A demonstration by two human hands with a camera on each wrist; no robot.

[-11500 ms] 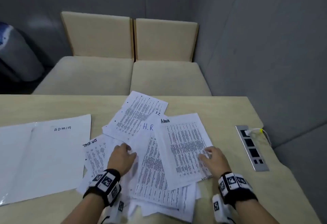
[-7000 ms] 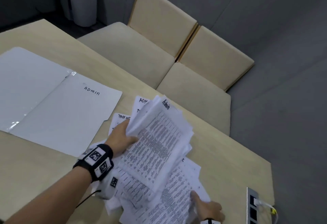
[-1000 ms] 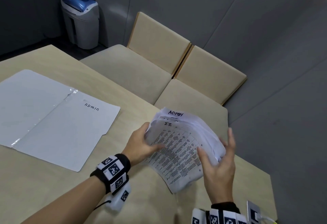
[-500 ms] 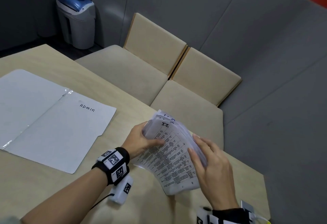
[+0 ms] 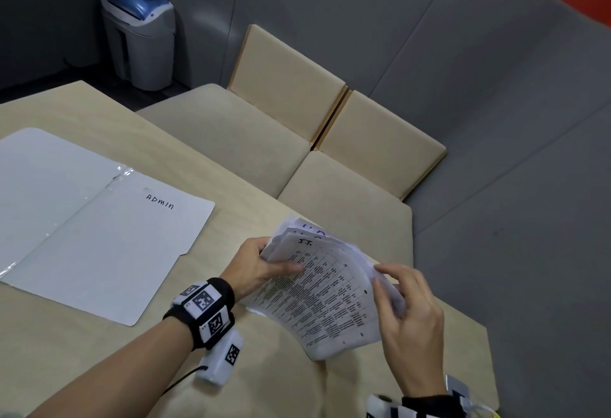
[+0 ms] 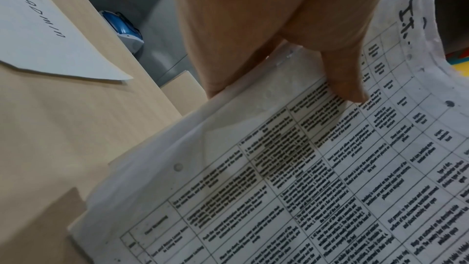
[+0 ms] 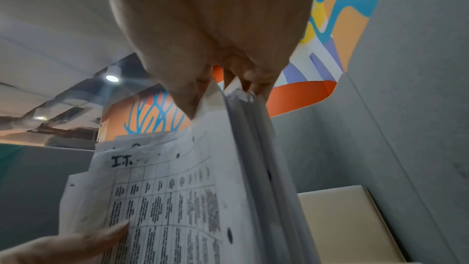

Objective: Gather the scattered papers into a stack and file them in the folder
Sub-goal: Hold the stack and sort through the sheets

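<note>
Papers (image 5: 325,298): one stack, held above the worktop (image 5: 281,381), gripped at its left edge by the left hand (image 5: 256,267) and pinched at its right edge by the right hand (image 5: 408,312). Folder (image 5: 99,229): laid open, far left.

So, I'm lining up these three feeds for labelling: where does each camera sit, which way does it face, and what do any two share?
Head: worn on the head, looking down and forward at the table, the open folder and the paper stack; both forearms, left hand and right hand show.
Left wrist: looks along the left hand at the sheet marked I.T.; palm and thumb show.
Right wrist: looks up along the right hand at the stack's edge, the wall mural and ceiling; fingers show.
Shared: all three see the I.T. sheet.
</note>
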